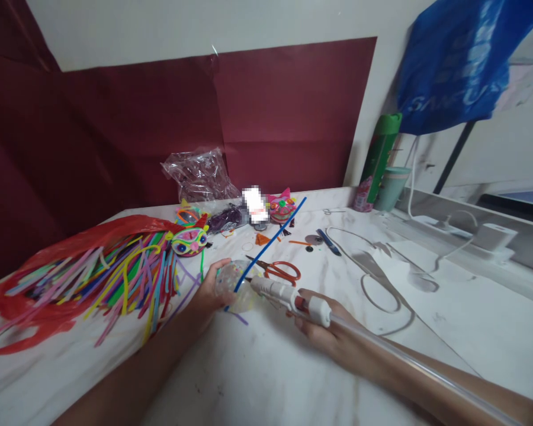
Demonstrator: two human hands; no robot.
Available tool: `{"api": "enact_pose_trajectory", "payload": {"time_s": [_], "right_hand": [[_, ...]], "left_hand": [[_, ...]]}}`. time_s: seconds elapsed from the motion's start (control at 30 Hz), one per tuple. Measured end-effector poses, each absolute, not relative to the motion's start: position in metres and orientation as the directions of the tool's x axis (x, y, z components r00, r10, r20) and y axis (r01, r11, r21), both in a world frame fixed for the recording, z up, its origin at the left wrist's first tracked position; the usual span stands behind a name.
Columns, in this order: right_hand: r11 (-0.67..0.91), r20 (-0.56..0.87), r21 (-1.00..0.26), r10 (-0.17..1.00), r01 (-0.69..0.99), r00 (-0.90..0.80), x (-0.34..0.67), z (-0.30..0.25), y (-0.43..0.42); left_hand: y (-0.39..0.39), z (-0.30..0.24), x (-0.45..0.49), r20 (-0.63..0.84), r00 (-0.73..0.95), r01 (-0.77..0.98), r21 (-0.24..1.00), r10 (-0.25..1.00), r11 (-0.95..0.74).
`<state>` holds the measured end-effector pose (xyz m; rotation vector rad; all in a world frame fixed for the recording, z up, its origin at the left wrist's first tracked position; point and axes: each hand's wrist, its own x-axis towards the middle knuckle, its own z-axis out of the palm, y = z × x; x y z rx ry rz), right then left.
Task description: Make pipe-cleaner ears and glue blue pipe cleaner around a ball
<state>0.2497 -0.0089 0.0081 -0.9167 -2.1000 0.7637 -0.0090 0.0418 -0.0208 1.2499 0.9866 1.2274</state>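
My left hand [214, 286] is closed around a clear, rounded plastic piece [233, 278] with small specks on it. A long blue strip [270, 241], like a pipe cleaner, slants up and right from that piece. My right hand [322, 325] grips a white hot glue gun [278, 291], its dark nozzle pointing left at the strip's lower end. Whether the nozzle touches the strip I cannot tell. A long translucent glue stick [408, 358] sticks out of the gun's back over my right forearm. Just beyond the nozzle lie orange-handled scissors [286, 273].
Colourful strips [111, 284] lie on a red plastic bag [48, 251] at left, beside a decorated mask-like face [189, 241]. A pink cat-like face [282, 207] stands farther back. A blue cutter [328, 242], white cable [366, 284], green can [379, 160] and cup [393, 189] are right.
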Motion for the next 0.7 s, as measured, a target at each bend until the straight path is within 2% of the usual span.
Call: {"api": "enact_pose_trajectory", "payload": {"time_s": [0.4,0.7], "right_hand": [[0.597,0.372,-0.733,0.753,0.326,-0.542,0.2495,0.0082,-0.0083],[0.593,0.395,-0.715,0.780,0.370,-0.486,0.2484,0.0061,-0.0098]], "left_hand": [[0.0419,-0.0221,-0.0100,0.103,0.127,-0.119,0.989,0.987,-0.088],[0.0429,-0.0222,-0.0102,0.103,0.124,-0.119,0.989,0.987,-0.088]]}}
